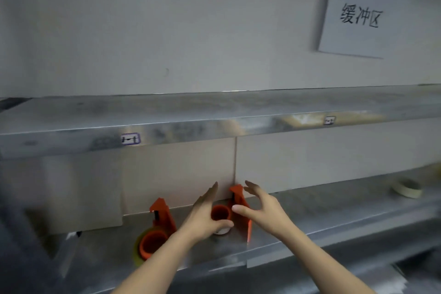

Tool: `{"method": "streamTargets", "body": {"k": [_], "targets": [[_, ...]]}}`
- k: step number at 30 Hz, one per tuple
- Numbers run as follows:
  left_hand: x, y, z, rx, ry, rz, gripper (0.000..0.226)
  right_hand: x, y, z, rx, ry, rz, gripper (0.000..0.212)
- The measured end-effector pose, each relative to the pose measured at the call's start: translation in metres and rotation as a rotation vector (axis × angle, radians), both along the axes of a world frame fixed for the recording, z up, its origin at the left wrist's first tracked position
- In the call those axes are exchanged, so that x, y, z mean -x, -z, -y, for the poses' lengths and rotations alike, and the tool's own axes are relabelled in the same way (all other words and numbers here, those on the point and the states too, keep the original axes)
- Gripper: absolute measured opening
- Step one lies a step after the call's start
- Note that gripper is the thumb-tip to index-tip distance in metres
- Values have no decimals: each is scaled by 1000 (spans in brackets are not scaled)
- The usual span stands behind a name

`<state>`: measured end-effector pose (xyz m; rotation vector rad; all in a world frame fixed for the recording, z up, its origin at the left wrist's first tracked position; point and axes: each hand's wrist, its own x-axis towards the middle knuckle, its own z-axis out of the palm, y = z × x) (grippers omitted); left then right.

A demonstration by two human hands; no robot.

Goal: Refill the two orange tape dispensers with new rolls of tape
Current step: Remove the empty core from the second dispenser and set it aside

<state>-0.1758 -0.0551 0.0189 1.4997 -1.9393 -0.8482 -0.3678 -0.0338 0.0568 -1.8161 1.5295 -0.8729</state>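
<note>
Two orange tape dispensers on steel shelf (310,219): left dispenser (156,229) at seven o'clock, carrying yellowish tape roll (139,249); right dispenser (235,210) at six o'clock, between both hands. Left hand (205,216) spread, thumb beneath dispenser's hub. Right hand (260,207) spread wide, just beside dispenser's frame. Spare tape roll (406,188) far off at three o'clock.

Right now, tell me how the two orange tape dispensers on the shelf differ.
The left dispenser has a yellowish roll of tape around its hub; the right dispenser shows a bare orange hub, with something white below it.
The left dispenser stands untouched; the right dispenser sits between both hands, the left hand at its hub and the right hand open beside it.
Both are orange, upright, and on the same metal shelf.
</note>
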Motion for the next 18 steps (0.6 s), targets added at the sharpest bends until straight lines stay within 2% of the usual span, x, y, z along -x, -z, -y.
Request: {"method": "streamTargets", "body": {"k": [2, 5, 7, 9, 12, 15, 18], "targets": [[8, 7, 5, -33, -29, 24, 119, 13, 7, 6, 2, -55, -65, 85], [17, 28, 13, -82, -81, 64, 128, 23, 20, 20, 35, -168, -258, 90], [22, 42, 15, -116, -123, 84, 129, 24, 31, 32, 30, -234, -384, 103], [25, 49, 16, -126, -186, 75, 139, 22, 45, 46, 42, -297, -431, 112], [25, 56, 18, -129, -276, 35, 158, 17, 58, 63, 26, -317, -462, 91], [24, 59, 19, -153, -341, 49, 138, 7, 68, 74, 27, -270, -549, 73], [25, 67, 29, -192, -356, 48, 124, -3, 79, 86, 58, -253, -620, 75]]}}
